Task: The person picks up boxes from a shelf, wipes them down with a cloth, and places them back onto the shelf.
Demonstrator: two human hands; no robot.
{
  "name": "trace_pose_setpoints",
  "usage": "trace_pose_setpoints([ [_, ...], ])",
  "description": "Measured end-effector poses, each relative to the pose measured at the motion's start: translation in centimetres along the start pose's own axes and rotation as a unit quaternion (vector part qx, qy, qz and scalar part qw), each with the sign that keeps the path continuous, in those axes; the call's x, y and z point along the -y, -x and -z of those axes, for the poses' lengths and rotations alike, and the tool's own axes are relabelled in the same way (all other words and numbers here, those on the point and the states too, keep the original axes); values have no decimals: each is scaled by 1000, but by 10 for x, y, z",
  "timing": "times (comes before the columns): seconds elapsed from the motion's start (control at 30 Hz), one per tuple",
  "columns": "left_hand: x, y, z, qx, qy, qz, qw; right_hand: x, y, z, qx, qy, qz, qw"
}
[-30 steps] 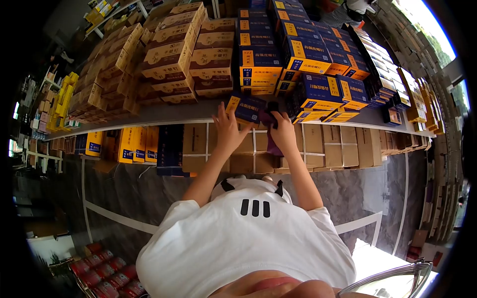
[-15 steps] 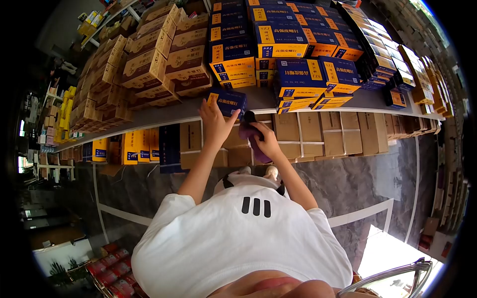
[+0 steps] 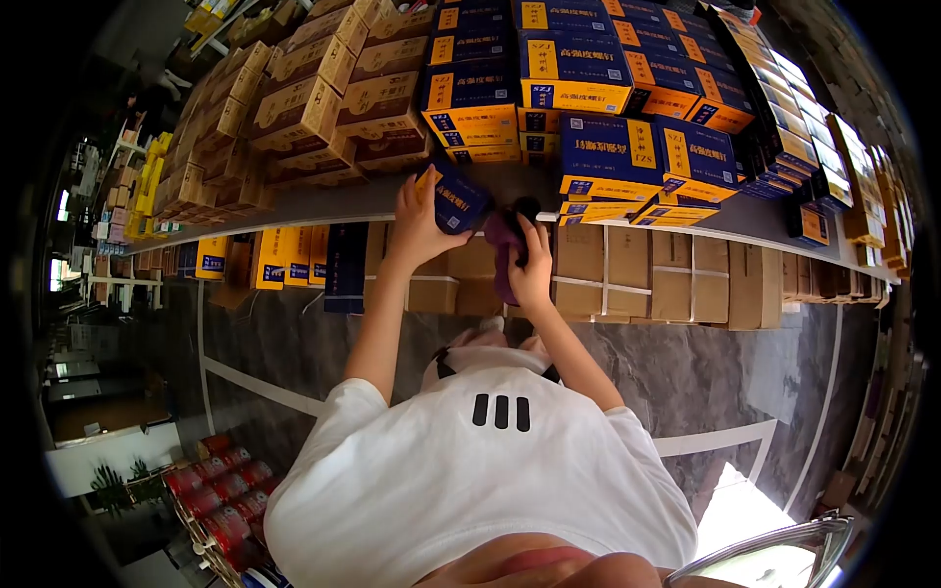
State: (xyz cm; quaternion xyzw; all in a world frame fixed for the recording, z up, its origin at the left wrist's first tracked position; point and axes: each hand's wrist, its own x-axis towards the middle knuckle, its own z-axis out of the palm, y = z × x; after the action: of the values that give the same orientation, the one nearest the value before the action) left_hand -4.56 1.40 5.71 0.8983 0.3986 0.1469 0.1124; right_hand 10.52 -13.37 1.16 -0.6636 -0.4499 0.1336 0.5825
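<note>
My left hand (image 3: 420, 225) grips a small blue-and-orange screw box (image 3: 457, 199) by its left side, with the thumb along its front. The box is tilted at the shelf's front edge; whether it still touches the shelf I cannot tell. In my right hand (image 3: 531, 267), just right of the box, is a bunched purple cloth (image 3: 504, 257). A black piece (image 3: 525, 208) shows at the top of that hand; its kind is unclear. Behind the hands are stacks of similar blue-and-orange boxes (image 3: 573, 71), with two boxes (image 3: 610, 149) lying on top of others at the right.
Brown nail cartons (image 3: 294, 113) are stacked left on the grey shelf (image 3: 323, 203). Large cardboard cartons (image 3: 600, 274) fill the level below. White-topped boxes line the shelf's right end. Red cans (image 3: 227, 490) stand behind at lower left, on a dark marbled floor (image 3: 627, 372).
My left hand has closed round the screw box and turned it, so it is more tilted. My right hand and the cloth have shifted slightly right. The camera view has moved a little.
</note>
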Motion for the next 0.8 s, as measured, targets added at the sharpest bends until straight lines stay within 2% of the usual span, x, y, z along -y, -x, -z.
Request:
trace_pose_setpoints([
  [0.07,7,1,8,11,-1,-1,1000,6,-1,-11,-26,34,57,997],
  [0.13,16,-1,15,60,30,-26,997,4,-6,-24,49,54,57,996],
  [0.27,34,-7,19,96,49,-43,993,-30,4,-49,99,76,98,987],
  [0.3,36,-8,20,96,49,-41,993,-35,9,-49,130,122,79,981],
  [0.4,40,-11,23,122,44,-24,991,-64,33,-53,182,107,51,976],
  [0.47,44,-12,23,145,50,-25,988,-66,47,-50,170,90,45,980],
  [0.57,46,-13,23,141,72,-41,986,-34,46,-37,69,64,78,992],
  [0.6,45,-13,24,143,73,-41,986,-25,42,-38,69,65,77,992],
  [0.67,43,-15,27,161,67,-35,984,-13,29,-43,69,84,137,984],
  [0.7,44,-14,27,161,67,-36,984,-9,22,-46,110,111,121,980],
  [0.73,45,-14,27,160,67,-45,984,-10,21,-48,109,111,122,980],
  [0.8,50,-15,26,158,66,-57,984,-18,20,-51,189,176,102,961],
])
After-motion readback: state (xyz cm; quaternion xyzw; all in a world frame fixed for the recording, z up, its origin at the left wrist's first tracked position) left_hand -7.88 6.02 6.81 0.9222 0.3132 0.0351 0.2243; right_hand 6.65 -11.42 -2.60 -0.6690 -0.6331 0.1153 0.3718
